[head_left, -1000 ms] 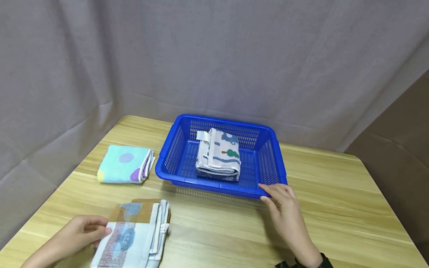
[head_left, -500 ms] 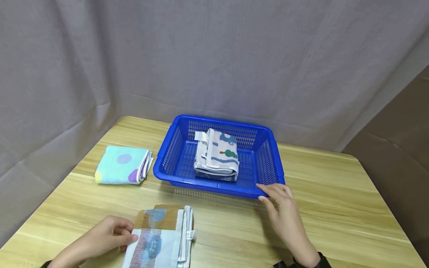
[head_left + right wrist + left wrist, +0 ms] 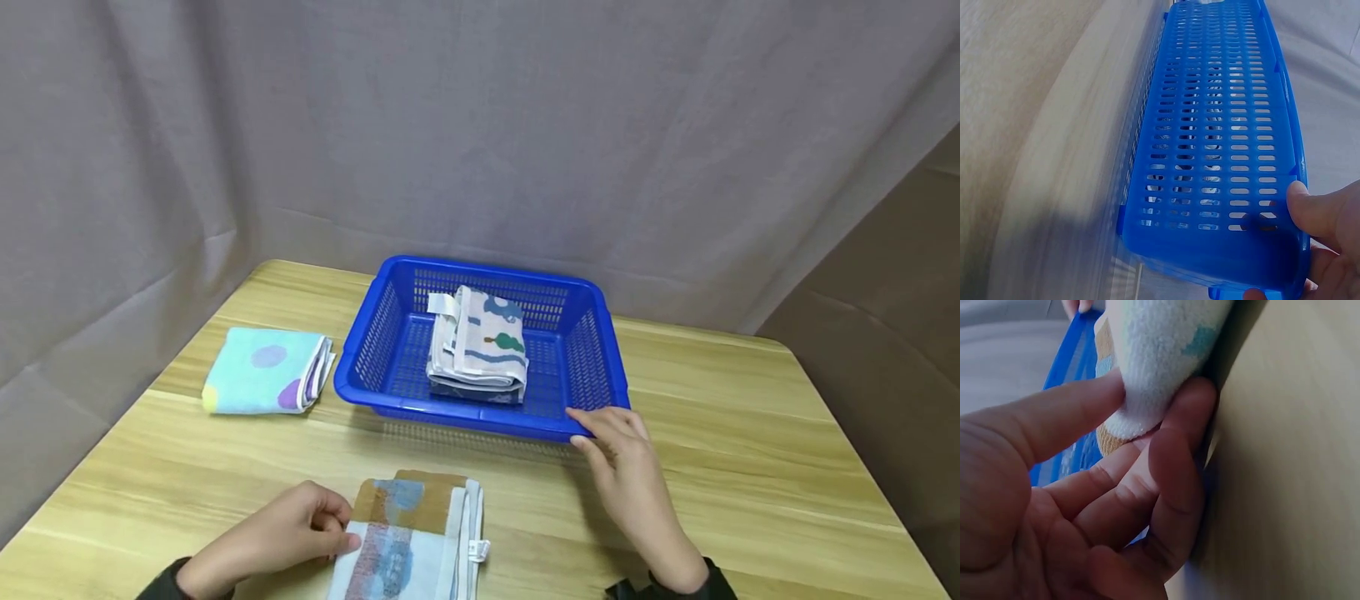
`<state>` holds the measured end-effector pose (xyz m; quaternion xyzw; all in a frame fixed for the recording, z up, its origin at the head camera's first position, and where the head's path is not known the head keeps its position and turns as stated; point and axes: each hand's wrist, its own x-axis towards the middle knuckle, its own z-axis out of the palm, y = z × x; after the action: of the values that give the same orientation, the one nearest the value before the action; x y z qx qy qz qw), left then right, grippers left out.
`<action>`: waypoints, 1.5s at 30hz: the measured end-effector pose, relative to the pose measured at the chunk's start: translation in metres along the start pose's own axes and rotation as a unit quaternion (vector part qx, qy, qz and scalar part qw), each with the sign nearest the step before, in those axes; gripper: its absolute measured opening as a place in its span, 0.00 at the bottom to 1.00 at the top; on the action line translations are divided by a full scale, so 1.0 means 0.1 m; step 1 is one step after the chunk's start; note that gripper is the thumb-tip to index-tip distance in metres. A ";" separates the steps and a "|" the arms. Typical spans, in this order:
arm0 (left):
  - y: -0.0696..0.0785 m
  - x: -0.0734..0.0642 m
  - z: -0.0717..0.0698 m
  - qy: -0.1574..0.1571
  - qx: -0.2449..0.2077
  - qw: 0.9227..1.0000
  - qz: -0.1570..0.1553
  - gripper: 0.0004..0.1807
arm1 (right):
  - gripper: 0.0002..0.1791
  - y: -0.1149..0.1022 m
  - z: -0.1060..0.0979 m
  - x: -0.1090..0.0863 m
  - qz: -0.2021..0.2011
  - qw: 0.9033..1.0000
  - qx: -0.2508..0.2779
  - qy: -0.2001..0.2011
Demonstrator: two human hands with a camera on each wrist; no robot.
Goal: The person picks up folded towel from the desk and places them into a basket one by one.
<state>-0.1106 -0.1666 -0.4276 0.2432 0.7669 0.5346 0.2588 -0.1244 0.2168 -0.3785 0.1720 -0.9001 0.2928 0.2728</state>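
Note:
In the head view my left hand (image 3: pixel 288 533) pinches the left edge of a folded towel (image 3: pixel 431 546) with brown, white and blue patches. The left wrist view shows the thumb on one side of its thick fold (image 3: pixel 1147 375) and the fingers on the other. My right hand (image 3: pixel 622 475) grips the front right corner of a blue plastic basket (image 3: pixel 480 414), thumb outside and fingers over the rim. Inside the basket lies a folded pale towel (image 3: pixel 491 337) with blue and green figures, on top of a dark cloth (image 3: pixel 480 393).
A folded turquoise towel (image 3: pixel 258 371) with purple and yellow spots lies on the wooden table (image 3: pixel 750 467), left of the basket. A grey curtain (image 3: pixel 480 125) hangs behind and beside the table.
My left hand has carried the brown and white towel to the right, to in front of the basket. The right hand stays on the basket's corner; the whole view shifts slightly.

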 end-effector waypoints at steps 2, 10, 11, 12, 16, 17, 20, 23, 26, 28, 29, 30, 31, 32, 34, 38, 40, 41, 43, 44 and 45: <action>0.03 0.05 0.04 -0.006 0.004 1.000 -0.001 0.08 | 0.19 0.00 0.01 0.00 0.001 1.000 0.001 -0.002; 0.11 0.17 0.19 -0.019 0.021 1.000 0.003 0.09 | 0.19 -0.02 0.05 -0.03 0.006 1.000 0.003 -0.003; 0.12 0.18 0.21 -0.020 0.019 1.000 0.005 0.09 | 0.19 -0.02 0.06 -0.03 0.006 1.000 0.004 -0.002; 0.12 0.19 0.22 -0.022 0.019 1.000 0.008 0.09 | 0.19 -0.02 0.06 -0.03 0.006 1.000 0.004 -0.001; 0.15 0.22 0.28 -0.022 0.029 0.999 0.018 0.12 | 0.20 -0.02 0.07 -0.03 0.004 1.000 0.001 0.001; 0.16 0.23 0.29 -0.022 0.033 0.999 0.020 0.12 | 0.20 -0.03 0.07 -0.03 0.004 1.000 0.001 0.002; 0.17 0.25 0.33 -0.018 0.047 0.998 0.024 0.12 | 0.19 -0.02 0.08 -0.03 0.005 1.000 0.001 -0.001; 0.16 0.25 0.33 -0.015 0.048 0.998 0.023 0.11 | 0.20 -0.03 0.08 -0.02 0.007 1.000 0.007 -0.011; 0.14 0.23 0.30 -0.008 0.041 0.999 0.008 0.10 | 0.24 -0.06 0.06 -0.03 0.021 0.999 0.021 -0.020; 0.12 0.21 0.26 0.001 0.042 0.999 -0.004 0.10 | 0.28 -0.11 0.02 -0.06 0.041 0.999 0.027 -0.013; 0.12 0.20 0.25 0.006 0.040 0.999 -0.007 0.10 | 0.30 -0.14 0.00 -0.08 0.057 0.998 0.026 -0.003; 0.12 0.20 0.24 0.012 0.043 0.999 -0.007 0.10 | 0.31 -0.17 -0.04 -0.11 0.077 0.997 0.025 0.010; 0.12 0.19 0.23 0.019 0.046 0.999 -0.004 0.10 | 0.31 -0.20 -0.07 -0.15 0.105 0.994 0.021 0.024; 0.13 0.19 0.22 0.024 0.048 0.999 0.000 0.11 | 0.30 -0.23 -0.10 -0.19 0.134 0.990 0.016 0.035; 0.14 0.20 0.21 0.029 0.050 0.998 0.006 0.12 | 0.22 -0.27 -0.15 -0.29 0.183 0.983 0.000 0.023; 0.18 0.23 0.20 0.010 0.054 0.998 0.010 0.16 | 0.14 -0.32 -0.11 -0.50 0.264 0.954 0.009 -0.141; 0.20 0.25 0.22 -0.001 0.064 0.998 0.010 0.18 | 0.18 -0.33 -0.04 -0.57 0.269 0.934 0.028 -0.232; 0.21 0.25 0.24 -0.006 0.063 0.998 0.009 0.18 | 0.20 -0.34 0.00 -0.59 0.274 0.922 0.047 -0.269; 0.21 0.26 0.28 -0.012 0.064 0.998 0.007 0.18 | 0.21 -0.36 0.07 -0.63 0.263 0.911 0.081 -0.307; 0.21 0.26 0.30 -0.010 0.065 0.998 0.007 0.18 | 0.20 -0.37 0.10 -0.64 0.258 0.908 0.096 -0.315; 0.21 0.27 0.33 -0.007 0.064 0.998 0.009 0.18 | 0.20 -0.38 0.12 -0.64 0.259 0.904 0.110 -0.322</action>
<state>-0.1068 -0.1200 -0.4212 0.2695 0.7959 0.4847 0.2430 -0.0604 0.1903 -0.4081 0.0470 -0.9138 0.3793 -0.1374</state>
